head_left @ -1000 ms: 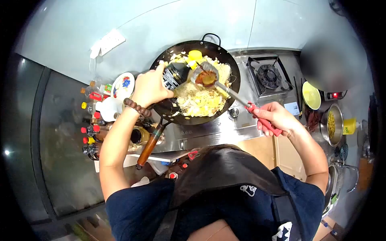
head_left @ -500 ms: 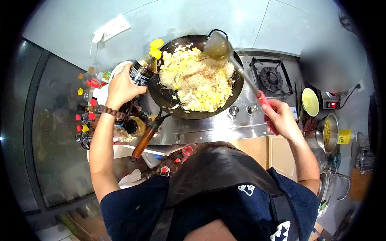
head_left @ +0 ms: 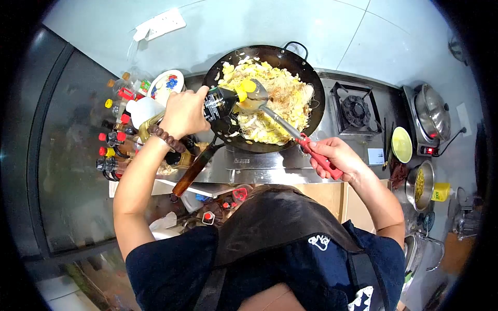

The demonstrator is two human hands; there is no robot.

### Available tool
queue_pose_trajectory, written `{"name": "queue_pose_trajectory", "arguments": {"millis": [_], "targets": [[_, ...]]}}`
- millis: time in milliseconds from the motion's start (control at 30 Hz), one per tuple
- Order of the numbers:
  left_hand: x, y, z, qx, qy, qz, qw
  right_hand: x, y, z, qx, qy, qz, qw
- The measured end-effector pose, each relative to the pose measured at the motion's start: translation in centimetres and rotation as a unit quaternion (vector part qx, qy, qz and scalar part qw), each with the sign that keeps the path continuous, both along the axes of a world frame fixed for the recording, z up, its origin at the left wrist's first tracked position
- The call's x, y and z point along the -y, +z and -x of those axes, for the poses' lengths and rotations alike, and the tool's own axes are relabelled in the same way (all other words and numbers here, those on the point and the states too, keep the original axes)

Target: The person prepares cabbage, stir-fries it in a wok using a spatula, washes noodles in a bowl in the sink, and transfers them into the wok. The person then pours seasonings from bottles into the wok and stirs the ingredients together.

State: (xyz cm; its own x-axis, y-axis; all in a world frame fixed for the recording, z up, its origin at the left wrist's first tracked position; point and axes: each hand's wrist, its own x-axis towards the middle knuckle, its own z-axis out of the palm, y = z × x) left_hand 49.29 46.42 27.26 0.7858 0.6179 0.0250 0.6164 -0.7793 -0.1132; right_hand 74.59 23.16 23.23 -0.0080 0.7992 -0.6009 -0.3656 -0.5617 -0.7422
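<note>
My left hand point(head_left: 185, 113) is wrapped round a dark bottle point(head_left: 219, 103) with a yellow cap, tipped toward the right above the wok point(head_left: 316, 88). In my right hand point(head_left: 337, 158) is the red handle of a ladle point(head_left: 282, 123). The ladle's metal bowl is over the food, right beside the bottle's yellow cap. Noodles mixed with yellow and white pieces point(head_left: 280, 83) fill the middle of the wok. The wok's wooden handle point(head_left: 192, 176) points down and left. Whether liquid is flowing from the bottle cannot be seen.
Several bottles point(head_left: 116, 137) and a flowered bowl point(head_left: 167, 85) stand on the left. A second burner point(head_left: 357, 108) is right of the wok. Farther right are a lidded pan point(head_left: 433, 111), a yellow-green bowl point(head_left: 401, 145) and a metal bowl point(head_left: 419, 186).
The bottle in my left hand has moved right over the wok and tipped further. My right hand has moved down and left, bringing the ladle's bowl down beside the cap.
</note>
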Motion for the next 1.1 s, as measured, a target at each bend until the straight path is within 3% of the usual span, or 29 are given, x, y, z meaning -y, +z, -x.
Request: {"name": "queue_pose_trajectory", "arguments": {"millis": [133,467,533,567,600,667,733,800,833,900,1100], "targets": [[-0.7,0.1,-0.4,-0.008,0.057,-0.010,0.998,-0.6,0.7,-0.3,0.025,0.015,0.002,1.000],[-3.1,0.7,1.5,0.076,0.186,0.004,0.980,-6.4,1.3,1.6,0.237,0.079,-0.051,0.967],[-3.1,0.6,1.7,0.100,0.185,-0.007,0.978,-7.0,1.1,1.9,0.458,0.117,-0.110,0.874],[-3.1,0.6,1.9,0.124,0.184,-0.019,0.975,-6.7,-0.3,1.3,0.576,0.111,-0.202,0.785],[-2.9,0.7,2.0,0.124,0.187,-0.019,0.974,-6.4,-0.2,1.1,0.593,0.101,-0.181,0.778],[-2.2,1.3,1.9,0.157,0.179,0.004,0.971,-5.3,-1.2,-0.3,0.581,0.075,-0.156,0.795],[-1.5,1.5,1.8,0.186,0.176,0.038,0.966,-3.8,1.2,-0.6,0.338,0.040,-0.051,0.939],[-1.3,0.9,1.6,0.196,0.116,0.013,0.974,-2.5,1.0,-1.9,0.140,-0.020,-0.052,0.989],[-0.9,1.1,1.1,0.187,0.116,0.049,0.974,-2.0,0.9,-2.2,0.141,-0.019,-0.052,0.988],[-0.4,1.2,0.1,0.157,0.097,0.058,0.981,-1.1,0.8,-2.6,-0.003,-0.047,-0.023,0.999],[0.1,-0.6,-1.9,0.067,0.014,0.020,0.997,0.4,0.4,-2.4,-0.014,-0.049,-0.010,0.999]]}}
